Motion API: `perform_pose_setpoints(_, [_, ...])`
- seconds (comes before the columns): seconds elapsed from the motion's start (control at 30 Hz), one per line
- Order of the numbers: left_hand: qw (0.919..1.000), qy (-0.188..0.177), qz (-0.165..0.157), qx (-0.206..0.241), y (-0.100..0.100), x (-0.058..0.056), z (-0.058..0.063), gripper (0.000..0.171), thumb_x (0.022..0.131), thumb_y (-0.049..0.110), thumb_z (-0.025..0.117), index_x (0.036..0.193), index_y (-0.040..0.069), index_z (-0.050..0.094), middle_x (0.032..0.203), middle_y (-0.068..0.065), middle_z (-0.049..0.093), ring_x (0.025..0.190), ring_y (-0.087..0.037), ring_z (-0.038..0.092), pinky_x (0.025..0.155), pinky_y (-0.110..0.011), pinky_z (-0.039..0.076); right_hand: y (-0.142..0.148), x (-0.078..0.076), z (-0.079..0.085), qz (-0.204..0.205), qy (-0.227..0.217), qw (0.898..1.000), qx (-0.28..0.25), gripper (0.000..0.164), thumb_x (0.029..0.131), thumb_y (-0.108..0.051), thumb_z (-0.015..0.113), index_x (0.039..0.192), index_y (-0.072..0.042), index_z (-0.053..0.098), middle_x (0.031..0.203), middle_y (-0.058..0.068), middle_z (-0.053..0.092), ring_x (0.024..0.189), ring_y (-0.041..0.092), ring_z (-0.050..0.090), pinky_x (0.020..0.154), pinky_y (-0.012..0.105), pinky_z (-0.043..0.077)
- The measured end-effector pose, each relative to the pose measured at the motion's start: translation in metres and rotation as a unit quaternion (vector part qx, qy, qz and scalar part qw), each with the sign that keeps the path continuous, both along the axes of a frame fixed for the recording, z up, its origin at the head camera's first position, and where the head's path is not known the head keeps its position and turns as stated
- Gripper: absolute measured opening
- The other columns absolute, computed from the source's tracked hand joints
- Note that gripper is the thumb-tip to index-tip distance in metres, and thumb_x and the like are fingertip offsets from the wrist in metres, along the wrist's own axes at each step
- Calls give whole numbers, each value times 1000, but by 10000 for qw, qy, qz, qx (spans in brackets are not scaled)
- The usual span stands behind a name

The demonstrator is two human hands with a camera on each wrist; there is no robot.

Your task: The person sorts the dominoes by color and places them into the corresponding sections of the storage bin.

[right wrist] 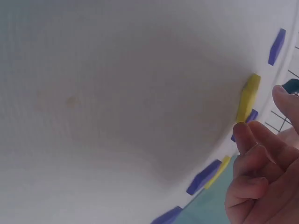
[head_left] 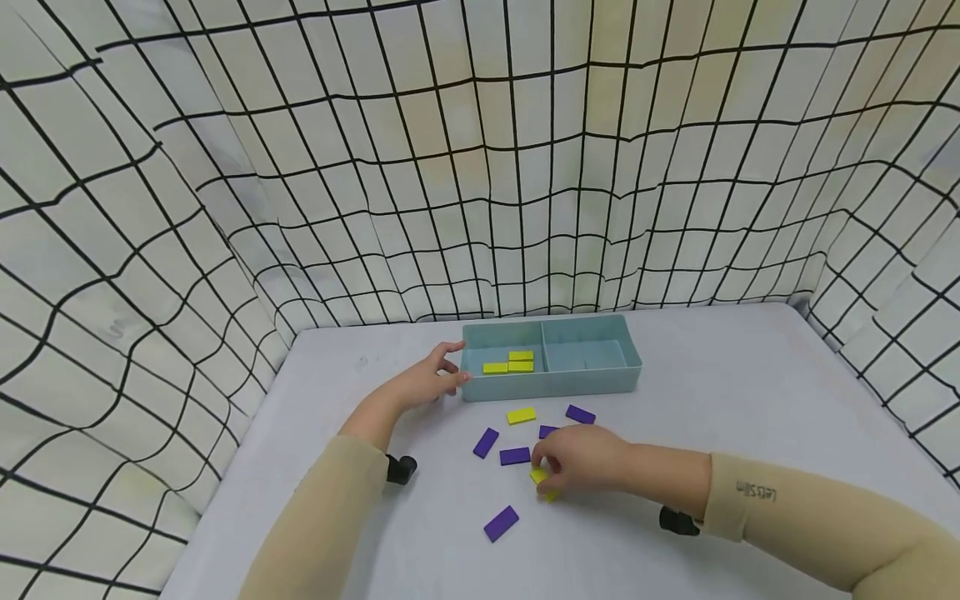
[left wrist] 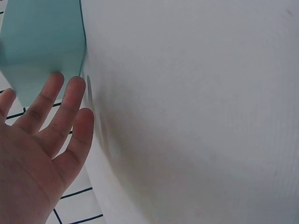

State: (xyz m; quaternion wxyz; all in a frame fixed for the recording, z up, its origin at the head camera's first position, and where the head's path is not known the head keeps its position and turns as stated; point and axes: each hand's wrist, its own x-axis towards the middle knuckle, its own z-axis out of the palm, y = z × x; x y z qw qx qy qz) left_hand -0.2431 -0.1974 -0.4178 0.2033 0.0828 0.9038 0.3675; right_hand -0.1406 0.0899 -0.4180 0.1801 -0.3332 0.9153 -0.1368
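My left hand [head_left: 422,382] is at the left end of a light teal box [head_left: 551,386], its fingers spread and relaxed against or close to the end wall. In the left wrist view the fingertips overlap the box's end. The right hand [head_left: 588,458] reaches down over a yellow block [right wrist: 248,95] on the table, thumb and fingers on either side. In the right wrist view a gap shows between the thumb and that block, while a fingertip meets its near end. Three yellow blocks [head_left: 521,367] lie in the box's left compartment.
Several purple blocks [head_left: 501,523] lie scattered on the white table [head_left: 750,400], some beside the right hand. Another yellow block [head_left: 521,416] lies just in front of the box. A divider [head_left: 544,346] splits the box into two compartments. White cloth with a black grid [head_left: 517,167] stands around the table.
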Motion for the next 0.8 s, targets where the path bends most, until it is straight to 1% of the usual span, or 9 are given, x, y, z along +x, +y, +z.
perform_pose_setpoints(0.23, [10000,-48,18,33,1,2,4,73,96,47,61,156,33,20,136,-8,52,107,-20,62,96,-45,46,-1,5,-4,72,-68,9999,-56,28,82,-45,79,101,-26,69,68,-14,53,65,6,49,62,25,42])
perform_pose_setpoints(0.47, [9999,-80,53,44,1,3,3,72,97,45,60,156,34,20,137,-8,51,108,-21,62,97,-47,46,-6,7,-4,54,-81,9999,135,29,81,-46,79,96,-26,66,68,-12,52,65,7,48,62,25,42])
perform_pose_setpoints(0.8, [9999,-77,32,67,2,1,2,71,98,43,59,156,33,19,137,-9,51,108,-21,62,97,-47,46,-8,9,-7,89,-24,9997,240,26,82,-37,80,100,-24,66,72,-14,53,68,5,51,66,23,46])
